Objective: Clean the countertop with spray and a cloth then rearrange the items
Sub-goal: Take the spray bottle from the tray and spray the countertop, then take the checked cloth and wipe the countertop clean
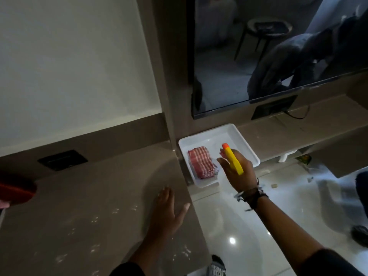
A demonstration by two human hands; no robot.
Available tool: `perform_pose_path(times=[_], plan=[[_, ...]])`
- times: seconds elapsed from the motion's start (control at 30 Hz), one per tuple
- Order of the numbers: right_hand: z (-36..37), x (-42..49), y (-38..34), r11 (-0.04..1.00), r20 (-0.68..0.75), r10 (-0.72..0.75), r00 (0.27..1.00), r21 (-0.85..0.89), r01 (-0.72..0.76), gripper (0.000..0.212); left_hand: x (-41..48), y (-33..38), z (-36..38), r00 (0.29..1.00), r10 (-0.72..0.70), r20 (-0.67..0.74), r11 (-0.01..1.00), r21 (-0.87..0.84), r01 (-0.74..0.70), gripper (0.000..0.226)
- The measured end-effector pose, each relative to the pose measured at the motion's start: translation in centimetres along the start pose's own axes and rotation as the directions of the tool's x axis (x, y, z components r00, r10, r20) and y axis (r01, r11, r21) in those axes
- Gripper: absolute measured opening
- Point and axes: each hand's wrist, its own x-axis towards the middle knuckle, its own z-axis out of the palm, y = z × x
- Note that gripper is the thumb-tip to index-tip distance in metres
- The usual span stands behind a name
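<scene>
Spray bottle [234,161], clamped in right grip [246,177], hovers just right of cloth [201,164] in tray [246,145]; left grip [168,214], fingers spread flat on counter [95,196], lies farther off.

The right grip [241,177] holds a yellow spray bottle [234,161] over a white tray [215,139] that carries a folded checked cloth [201,165]. The left grip [169,213] lies flat on the desk [89,196].

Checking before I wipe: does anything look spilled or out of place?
Pale speckles dot the countertop by the left hand, likely spray. The white tray holding the checked cloth seems to jut past its ledge's front edge.
</scene>
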Motion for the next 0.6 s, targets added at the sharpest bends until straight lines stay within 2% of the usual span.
perform_pose_path(times=[0.1,0.23,0.3,0.43,0.6], plan=[[0.5,4.2,2.9,0.988,0.010,0.127,0.992,0.092,-0.127,0.035,1.8,1.3,1.2,0.999,-0.034,-0.002,0.999,0.017,0.034,0.097],[1.9,8.4,6.7,0.985,-0.009,0.144,0.990,0.102,-0.142,0.034,2.6,1.6,2.3,1.000,0.007,-0.029,0.997,0.081,-0.004,0.107],[2.6,10.1,8.6,0.972,0.002,0.193,0.981,0.133,-0.192,0.037,2.7,1.6,2.5,1.000,-0.008,0.004,0.992,0.129,0.007,0.109],[4.1,12.3,11.6,0.958,-0.037,0.249,0.968,0.157,-0.241,0.045,3.2,1.0,2.8,0.999,-0.034,0.039,0.985,0.168,0.028,0.108],[5.3,14.5,13.8,0.942,-0.106,0.311,0.945,0.167,-0.291,0.044,3.2,1.1,2.7,0.995,-0.059,0.083,0.976,0.212,0.040,0.106]])
